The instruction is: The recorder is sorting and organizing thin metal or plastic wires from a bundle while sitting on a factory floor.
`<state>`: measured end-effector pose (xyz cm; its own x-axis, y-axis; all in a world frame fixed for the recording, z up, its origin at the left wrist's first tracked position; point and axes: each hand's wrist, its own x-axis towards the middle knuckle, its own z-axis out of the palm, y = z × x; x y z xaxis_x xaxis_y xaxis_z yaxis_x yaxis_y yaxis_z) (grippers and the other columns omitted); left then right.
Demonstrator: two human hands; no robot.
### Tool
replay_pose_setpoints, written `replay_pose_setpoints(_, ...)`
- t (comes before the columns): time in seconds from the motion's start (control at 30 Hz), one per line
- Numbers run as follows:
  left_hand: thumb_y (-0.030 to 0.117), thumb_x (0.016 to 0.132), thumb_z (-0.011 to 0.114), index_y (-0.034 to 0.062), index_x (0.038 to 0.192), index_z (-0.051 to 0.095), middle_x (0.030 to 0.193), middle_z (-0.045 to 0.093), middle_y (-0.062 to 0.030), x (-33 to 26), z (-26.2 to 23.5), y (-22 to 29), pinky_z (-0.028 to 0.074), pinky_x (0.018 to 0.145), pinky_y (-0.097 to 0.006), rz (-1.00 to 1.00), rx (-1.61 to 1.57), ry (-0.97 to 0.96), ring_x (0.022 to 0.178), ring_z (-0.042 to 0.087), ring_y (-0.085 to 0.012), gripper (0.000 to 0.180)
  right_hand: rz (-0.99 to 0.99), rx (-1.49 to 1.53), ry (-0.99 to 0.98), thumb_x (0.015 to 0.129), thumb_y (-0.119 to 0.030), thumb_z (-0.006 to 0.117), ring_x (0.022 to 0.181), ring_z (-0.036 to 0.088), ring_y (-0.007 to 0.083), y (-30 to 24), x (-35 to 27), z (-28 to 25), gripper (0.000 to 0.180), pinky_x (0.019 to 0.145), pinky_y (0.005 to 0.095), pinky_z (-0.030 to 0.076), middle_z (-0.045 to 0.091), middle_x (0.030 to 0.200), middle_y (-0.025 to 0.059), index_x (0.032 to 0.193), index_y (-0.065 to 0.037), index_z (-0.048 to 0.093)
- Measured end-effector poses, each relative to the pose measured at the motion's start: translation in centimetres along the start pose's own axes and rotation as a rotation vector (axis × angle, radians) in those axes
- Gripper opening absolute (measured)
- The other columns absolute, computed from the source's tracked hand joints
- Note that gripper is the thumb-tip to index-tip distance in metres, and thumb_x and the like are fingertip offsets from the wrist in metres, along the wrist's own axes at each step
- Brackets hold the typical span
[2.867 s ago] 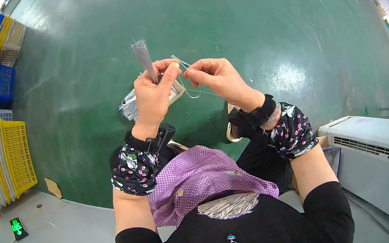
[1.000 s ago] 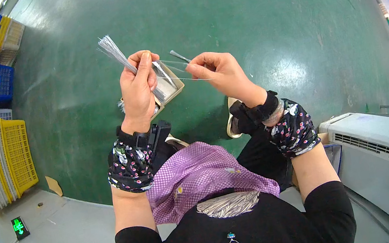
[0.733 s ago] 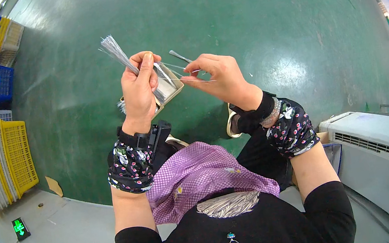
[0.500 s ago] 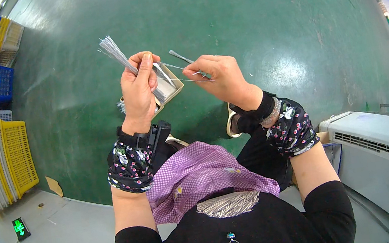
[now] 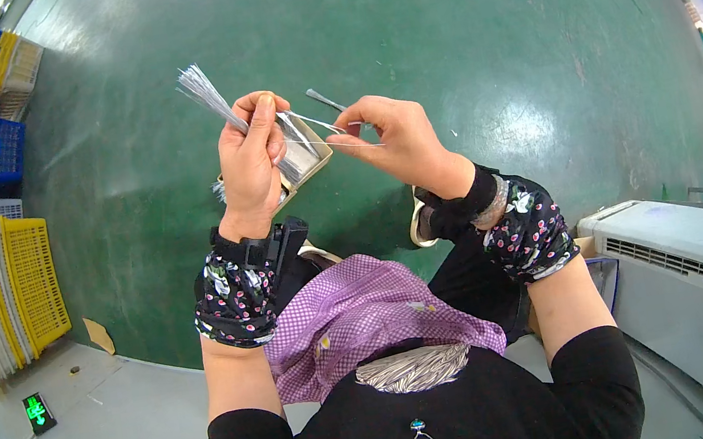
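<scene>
My left hand (image 5: 252, 162) is closed round a bundle of thin grey wire ties (image 5: 208, 93). Their splayed ends point up and to the left past the thumb. A few loose strands (image 5: 315, 122) run from this bundle across to my right hand (image 5: 402, 142). My right thumb and forefinger sit on either side of these strands, slightly apart. A second, thinner wire-tie bundle (image 5: 324, 99) sticks out beyond the right forefinger, its other end partly hidden by the fingers. Below my hands is an open shallow box (image 5: 318, 163) with grey wire ties inside, partly covered by my left hand.
Stacks of yellow, white and blue plastic crates (image 5: 32, 282) stand along the left side. At the right is a white appliance with a vent grille (image 5: 677, 264). A lit green sign (image 5: 38, 413) is at the lower left. A purple checked cloth (image 5: 374, 315) covers my lap.
My right thumb and forefinger have parted a little and moved slightly left along the loose strands. My left hand and its bundle have stayed in place.
</scene>
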<state>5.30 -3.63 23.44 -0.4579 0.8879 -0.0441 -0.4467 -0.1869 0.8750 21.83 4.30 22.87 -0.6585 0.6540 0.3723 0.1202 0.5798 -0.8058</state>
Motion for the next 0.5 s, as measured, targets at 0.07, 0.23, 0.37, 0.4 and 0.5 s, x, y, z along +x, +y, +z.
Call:
replay_pose_setpoints(0.07,0.015,0.089,0.052,0.003,0.093,0.053,0.084,0.057,-0.0047,0.07,0.1,0.01,0.027,0.043,-0.015,-0.006,0.011,0.001,0.048,0.036,-0.0002,0.012,-0.072,-0.056,0.02,0.077,-0.017,0.067,0.055,0.052,0.01,0.63,0.01,0.16,0.012,0.047,0.0224,0.039,0.058,0.065,0.0015,0.078,-0.006,0.063)
replay_pose_setpoints(0.23,0.014,0.089,0.052,0.0033,0.093,0.053,0.085,0.057,-0.0047,0.11,-0.19,0.13,0.027,0.043,-0.015,0.001,0.025,0.019,0.048,0.036,-0.0003,0.012,-0.086,-0.063,0.023,0.078,-0.019,0.065,0.055,0.052,0.0089,0.6,0.1,0.26,0.014,0.047,0.0219,0.037,0.058,0.065,0.0001,0.077,-0.005,0.063)
replay_pose_setpoints(0.37,0.014,0.09,0.051,0.0036,0.093,0.053,0.085,0.057,-0.0048,-0.2,-0.11,0.03,0.027,0.043,-0.015,-0.006,-0.062,-0.018,0.048,0.035,-0.0005,0.011,0.505,0.601,-0.252,0.084,-0.025,0.058,0.057,0.052,0.0076,0.72,-0.02,-0.19,0.023,0.049,0.023,0.038,0.058,0.065,-0.0005,0.078,-0.004,0.064)
replay_pose_setpoints(0.4,0.014,0.09,0.051,0.0036,0.092,0.053,0.086,0.057,-0.0047,-0.22,-0.1,0.06,0.028,0.043,-0.015,-0.001,-0.091,-0.031,0.049,0.035,-0.0005,0.011,0.647,0.858,-0.326,0.085,-0.027,0.057,0.056,0.048,0.0047,0.76,0.09,-0.21,0.025,0.049,0.0201,0.035,0.057,0.066,-0.0044,0.076,-0.004,0.064)
replay_pose_setpoints(0.5,0.014,0.09,0.051,0.0036,0.092,0.053,0.086,0.057,-0.0046,-0.18,-0.2,0.05,0.027,0.043,-0.015,0.011,-0.077,-0.035,0.049,0.035,-0.0005,0.011,0.543,0.808,-0.257,0.085,-0.025,0.058,0.058,0.05,0.0042,0.15,0.15,-0.14,0.023,0.05,0.0197,0.037,0.057,0.066,-0.004,0.079,-0.004,0.064)
